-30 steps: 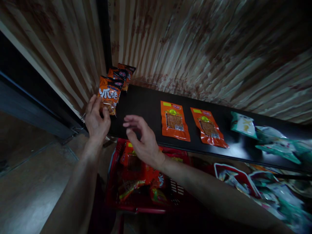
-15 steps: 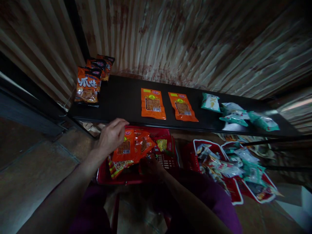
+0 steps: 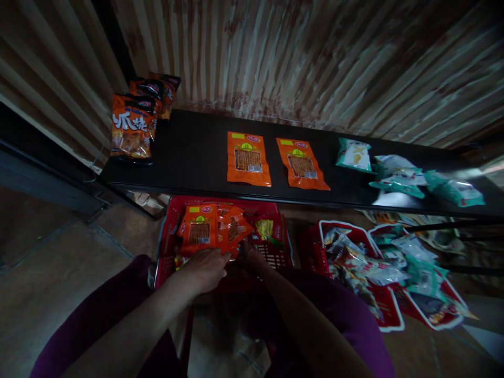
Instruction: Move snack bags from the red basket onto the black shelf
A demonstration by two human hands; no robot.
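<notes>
My left hand (image 3: 208, 269) is over the near part of a red basket (image 3: 168, 210), its fingers curled at the lower edge of an orange snack packet (image 3: 199, 226). What lies under those fingers is hidden. To its right, my right hand (image 3: 253, 258) reaches down into the same basket, its fingertips lost in shadow. Another orange packet (image 3: 233, 229) lies overlapping beside the first. A red packet with a yellow picture (image 3: 265, 229) rests at the basket's right side.
On the black shelf (image 3: 197, 152) lie two flat orange packets (image 3: 248, 160) (image 3: 302, 164), dark-orange bags (image 3: 134, 128) at left and green-white bags (image 3: 354, 155) at right. Two more red baskets (image 3: 321, 247) (image 3: 452, 320), full of packets, stand on the floor at right.
My left hand has moved from the basket's upper left, by the shelf edge, down and right to the near side of the orange packets. My right hand stays in the basket.
</notes>
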